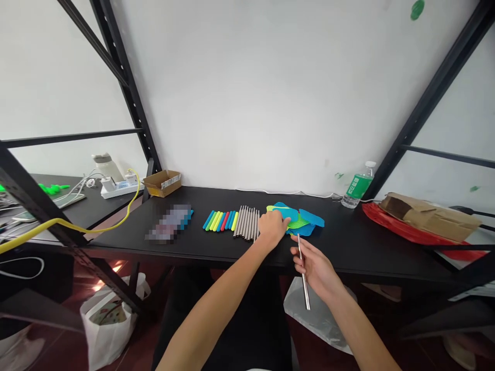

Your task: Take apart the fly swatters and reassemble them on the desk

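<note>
My right hand [315, 265] holds a slim silver metal rod [304, 281] between thumb and fingers, tilted, in front of the table's edge. My left hand [273, 226] is at the left side of a pile of flat blue and yellow-green mesh pieces [309, 219] that look like fly swatter heads. Its fingers are curled and partly hidden, so what they grip cannot be made out. Left of that hand lies a row of silver-grey metal rods [244, 222], side by side. Further left is a row of blue, yellow and red plastic handles [220, 221].
On the black table [371, 247] stand a small cardboard box [162, 184] and a water bottle [358, 186]. Brown paper packaging [429, 216] rests on a red bag at right. A yellow cable [69, 222] hangs across the left, near black shelf posts. Blurred items [170, 224] lie left.
</note>
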Motion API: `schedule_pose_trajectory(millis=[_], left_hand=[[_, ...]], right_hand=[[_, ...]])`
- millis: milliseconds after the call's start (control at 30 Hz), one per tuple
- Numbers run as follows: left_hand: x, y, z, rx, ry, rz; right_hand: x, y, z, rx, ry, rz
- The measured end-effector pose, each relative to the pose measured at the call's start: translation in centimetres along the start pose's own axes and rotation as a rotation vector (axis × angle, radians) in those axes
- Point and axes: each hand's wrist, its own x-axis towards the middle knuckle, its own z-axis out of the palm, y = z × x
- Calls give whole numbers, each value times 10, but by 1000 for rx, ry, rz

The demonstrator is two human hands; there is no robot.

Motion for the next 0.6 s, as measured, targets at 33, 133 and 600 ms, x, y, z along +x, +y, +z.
schedule_pose_trajectory(millis=[33, 133, 600], left_hand=[[-1, -3, -4, 21, 6, 12], [-5, -29, -26, 64, 56, 30], [-58, -207, -90, 455, 226, -121]], right_hand=[[4, 0, 6, -12, -13, 2], [24, 5, 25, -52, -26, -6], [108, 51, 84, -851, 151, -311]])
